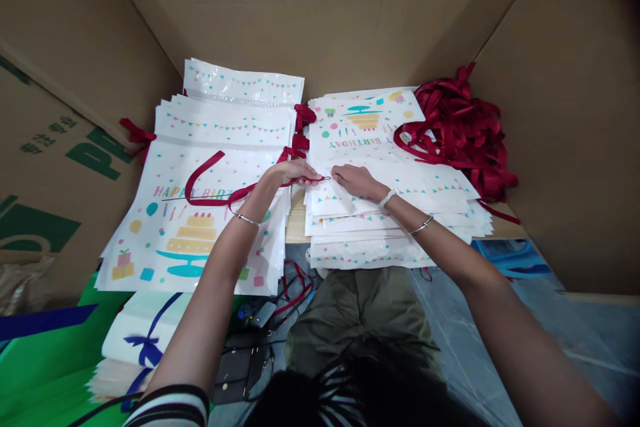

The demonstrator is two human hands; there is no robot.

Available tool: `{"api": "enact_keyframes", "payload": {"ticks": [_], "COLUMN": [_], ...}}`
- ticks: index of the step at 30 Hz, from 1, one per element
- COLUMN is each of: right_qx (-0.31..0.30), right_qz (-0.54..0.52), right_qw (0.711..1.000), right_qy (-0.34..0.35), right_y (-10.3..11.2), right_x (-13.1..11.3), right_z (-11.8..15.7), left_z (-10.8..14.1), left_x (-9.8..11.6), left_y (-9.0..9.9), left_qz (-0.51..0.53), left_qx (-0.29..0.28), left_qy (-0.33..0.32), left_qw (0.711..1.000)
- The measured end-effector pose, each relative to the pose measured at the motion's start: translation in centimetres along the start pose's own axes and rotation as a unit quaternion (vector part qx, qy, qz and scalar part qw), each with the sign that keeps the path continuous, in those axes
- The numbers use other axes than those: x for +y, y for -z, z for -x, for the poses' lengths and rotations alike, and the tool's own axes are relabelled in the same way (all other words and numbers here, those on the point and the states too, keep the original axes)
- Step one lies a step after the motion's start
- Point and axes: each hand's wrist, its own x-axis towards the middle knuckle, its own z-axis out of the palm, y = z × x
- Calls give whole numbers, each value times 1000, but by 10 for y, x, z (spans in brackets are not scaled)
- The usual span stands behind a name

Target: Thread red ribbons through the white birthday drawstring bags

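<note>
My left hand is closed in a pinch on a red ribbon, which trails left over a printed bag. A small metal loop pokes out from its fingertips towards my right hand. A thin dark rod shows beside the ribbon; whether it joins the loop is hidden by my forearm. My right hand has its fingers curled down on the white printed bag of the right stack, gripping it near the edge. The fingertips of my right hand are hidden.
On the left lies a stack of birthday-print bags with red bows. A heap of red ribbons sits at the right. Cardboard walls enclose the table. Below are rolls with blue ribbon and a dark bag.
</note>
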Motion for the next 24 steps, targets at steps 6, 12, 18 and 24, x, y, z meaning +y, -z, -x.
{"api": "enact_keyframes", "payload": {"ticks": [6, 12, 18, 24], "right_qx": [3, 17, 33, 59], "right_qz": [7, 5, -8, 0], "right_qw": [1000, 1000, 999, 998], "right_qy": [-5, 0, -15, -11], "right_y": [-3, -5, -8, -14], "right_x": [-2, -5, -5, -4], "right_z": [1, 4, 2, 3], "left_z": [-1, -2, -2, -2], "left_x": [2, 1, -1, 4], "left_y": [-2, -2, 1, -1], "left_qz": [-4, -28, -46, -72], "left_qx": [8, -2, -6, -3], "left_qy": [12, -3, 6, 21], "left_qw": [1000, 1000, 999, 997]}}
